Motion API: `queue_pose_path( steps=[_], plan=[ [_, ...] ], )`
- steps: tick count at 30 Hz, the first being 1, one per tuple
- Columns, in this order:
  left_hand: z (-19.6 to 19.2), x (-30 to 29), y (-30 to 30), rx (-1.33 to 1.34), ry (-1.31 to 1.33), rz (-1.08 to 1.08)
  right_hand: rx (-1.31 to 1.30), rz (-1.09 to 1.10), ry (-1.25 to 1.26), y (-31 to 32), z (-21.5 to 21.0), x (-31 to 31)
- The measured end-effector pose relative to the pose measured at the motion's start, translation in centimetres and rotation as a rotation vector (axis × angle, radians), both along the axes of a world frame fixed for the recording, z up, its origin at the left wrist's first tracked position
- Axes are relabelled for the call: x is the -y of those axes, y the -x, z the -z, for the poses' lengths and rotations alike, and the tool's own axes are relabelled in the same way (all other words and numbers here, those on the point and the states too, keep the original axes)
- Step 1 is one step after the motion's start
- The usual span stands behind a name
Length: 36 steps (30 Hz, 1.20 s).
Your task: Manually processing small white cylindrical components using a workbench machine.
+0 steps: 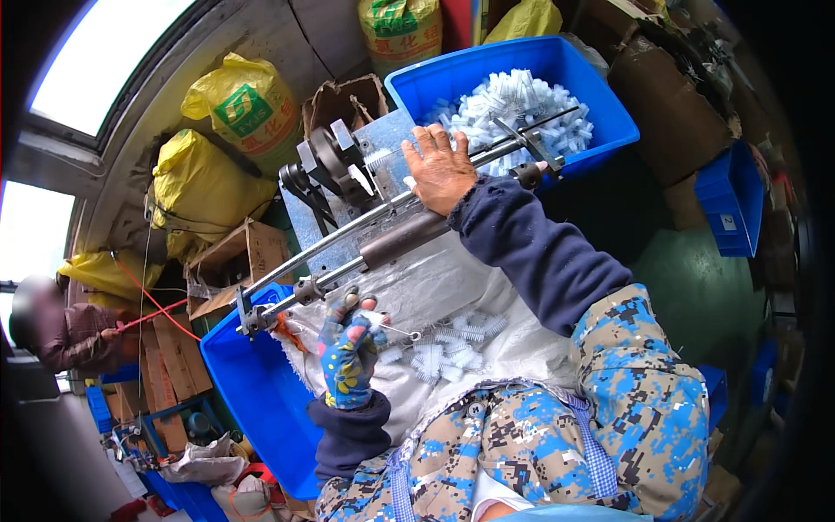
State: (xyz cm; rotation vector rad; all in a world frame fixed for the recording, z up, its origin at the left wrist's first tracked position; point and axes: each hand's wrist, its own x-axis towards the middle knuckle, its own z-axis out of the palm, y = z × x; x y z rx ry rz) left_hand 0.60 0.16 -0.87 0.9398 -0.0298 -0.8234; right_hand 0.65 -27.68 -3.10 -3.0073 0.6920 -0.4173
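Observation:
My left hand (350,348), in a blue patterned glove with the fingertips bare, is closed on a small white brush (376,319). A thin wire ending in a ring (416,336) sticks out to its right. My bare right hand (442,170) lies across a long metal rod (317,250) of a bench machine, fingers stretched out over its metal plate (383,137). What lies beneath that palm is hidden. Below the rod runs a dark cylindrical sleeve (404,240). Several loose white bristle pieces (448,352) rest on a white woven sheet (409,291) over my lap.
Behind the machine, a blue bin (613,122) holds a heap of white bristle pieces (522,109). Another blue bin (261,391) stands at left under the rod's end. Yellow sacks (248,109) and cardboard boxes (239,261) line the wall. A person (83,335) is at far left.

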Motion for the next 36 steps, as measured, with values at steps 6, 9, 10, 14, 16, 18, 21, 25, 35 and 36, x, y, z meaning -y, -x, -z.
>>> queue_pose_path(
  steps=[6, 9, 10, 14, 16, 18, 21, 25, 35, 36],
  plan=[
    [-0.3, -0.3, 0.3, 0.058, -0.001, 0.009, -0.080, 0.037, -0.180, 0.4, -1.5, 0.5],
    [-0.1, -0.4, 0.2, -0.001, -0.006, -0.003, -0.128, 0.039, -0.205, 0.2, -1.8, 0.8],
    [0.0, -0.4, 0.3, 0.002, -0.006, -0.006, -0.115, 0.030, -0.216, 0.0, -1.7, 0.8],
    [-0.2, -0.4, 0.7, 0.028, 0.009, 0.046, -0.024, -0.010, -0.083, 1.0, -0.7, 0.4],
    [0.2, -0.3, 0.5, 0.022, -0.025, -0.003, -0.019, -0.003, -0.082, 0.7, -0.8, 0.3],
    [0.0, 0.0, 0.6, 0.023, -0.017, 0.011, -0.024, -0.001, -0.098, 0.3, -0.7, -0.2],
    [-0.4, 0.6, 0.8, 0.029, -0.003, 0.048, -0.026, 0.002, -0.091, -0.4, -0.3, -1.0],
    [-0.3, -0.1, 0.7, 0.046, 0.007, 0.015, 0.012, -0.007, -0.078, -1.7, 0.0, -2.8],
    [-1.5, -0.1, 1.1, 0.171, -0.091, -0.032, -0.090, -0.105, -0.095, -2.7, -0.6, -4.1],
    [-1.5, -0.5, 0.9, 0.202, -0.090, -0.048, -0.082, -0.095, -0.036, -2.2, -0.3, -3.0]
  ],
)
